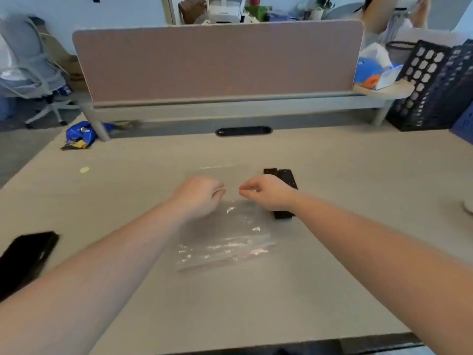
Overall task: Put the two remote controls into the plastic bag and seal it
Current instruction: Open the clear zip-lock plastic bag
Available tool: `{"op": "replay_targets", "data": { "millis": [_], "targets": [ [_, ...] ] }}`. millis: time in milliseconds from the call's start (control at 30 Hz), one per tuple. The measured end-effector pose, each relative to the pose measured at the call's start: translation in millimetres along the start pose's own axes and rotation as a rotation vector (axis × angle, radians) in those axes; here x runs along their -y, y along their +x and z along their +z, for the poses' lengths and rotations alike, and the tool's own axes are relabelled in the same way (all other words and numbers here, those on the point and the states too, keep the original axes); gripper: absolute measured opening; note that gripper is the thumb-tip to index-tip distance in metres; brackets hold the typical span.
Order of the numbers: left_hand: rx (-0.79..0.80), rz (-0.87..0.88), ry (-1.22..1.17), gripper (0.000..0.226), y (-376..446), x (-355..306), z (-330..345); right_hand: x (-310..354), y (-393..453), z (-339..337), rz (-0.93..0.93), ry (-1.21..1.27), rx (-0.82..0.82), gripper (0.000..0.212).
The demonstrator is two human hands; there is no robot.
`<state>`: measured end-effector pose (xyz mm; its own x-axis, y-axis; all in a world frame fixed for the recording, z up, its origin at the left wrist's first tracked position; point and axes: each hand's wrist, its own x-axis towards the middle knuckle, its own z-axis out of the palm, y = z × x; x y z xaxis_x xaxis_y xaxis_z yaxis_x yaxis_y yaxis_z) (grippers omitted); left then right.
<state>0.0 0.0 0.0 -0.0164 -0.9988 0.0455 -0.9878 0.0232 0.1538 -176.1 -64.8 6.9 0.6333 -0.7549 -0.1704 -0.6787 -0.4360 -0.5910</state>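
Note:
A clear plastic bag (225, 239) lies flat in the middle of the light wooden desk (332, 162), its zip strip at the near end. My left hand (198, 196) and my right hand (268, 193) hover over the bag's far half. Their fingertips face each other and seem pinched on the clear film. Two black remote controls (288, 178) lie side by side just right of the bag. They point away from me, and my right hand and wrist cover their middles.
A black phone (25, 254) lies near the left edge. A blue snack packet (79, 135) sits at the far left by the pink partition (217, 60). At the far right are a tissue box (378, 73) and black crates (430, 85). A small round yellowish disc (84, 170) lies left.

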Motion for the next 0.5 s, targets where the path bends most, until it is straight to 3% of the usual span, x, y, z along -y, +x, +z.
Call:
{"op": "replay_targets", "data": {
  "millis": [367,500],
  "targets": [
    [-0.037,-0.025,-0.088,0.024,-84,-21,53,-18,-45,72,-0.108,-0.033,-0.088,0.029],
    [-0.007,0.017,-0.093,0.036,-95,-23,52,-13,-55,73,-0.114,-0.061,-0.096,0.028]
  ]
}}
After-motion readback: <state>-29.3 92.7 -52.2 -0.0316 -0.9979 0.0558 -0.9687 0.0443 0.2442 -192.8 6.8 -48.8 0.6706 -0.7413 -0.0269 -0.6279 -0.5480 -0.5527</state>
